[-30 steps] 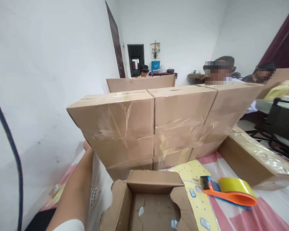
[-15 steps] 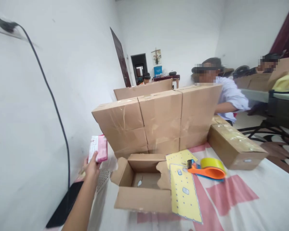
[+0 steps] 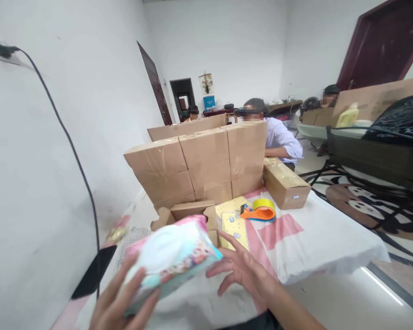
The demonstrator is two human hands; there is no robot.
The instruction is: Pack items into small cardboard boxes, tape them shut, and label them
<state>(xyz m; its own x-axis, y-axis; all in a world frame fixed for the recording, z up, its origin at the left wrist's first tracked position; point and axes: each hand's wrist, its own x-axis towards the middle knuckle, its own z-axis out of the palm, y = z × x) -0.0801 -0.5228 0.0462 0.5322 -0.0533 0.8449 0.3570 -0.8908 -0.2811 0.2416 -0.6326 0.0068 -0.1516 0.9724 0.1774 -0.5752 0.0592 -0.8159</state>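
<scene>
Change: we now hold the wipes pack (image 3: 170, 259) close, over the open carton (image 3: 189, 213).
Left hand (image 3: 124, 302): fingers clasp the pack.
Right hand (image 3: 248, 272): fingers spread wide, touching the pack's edge.

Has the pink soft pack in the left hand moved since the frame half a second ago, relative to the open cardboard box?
Yes. The pink soft pack was left of the open cardboard box; now the left hand holds it in front, nearer the camera.

Bare left grip (image 3: 124, 302), bare right grip (image 3: 248, 272), no rings, forearms unsleeved
</scene>
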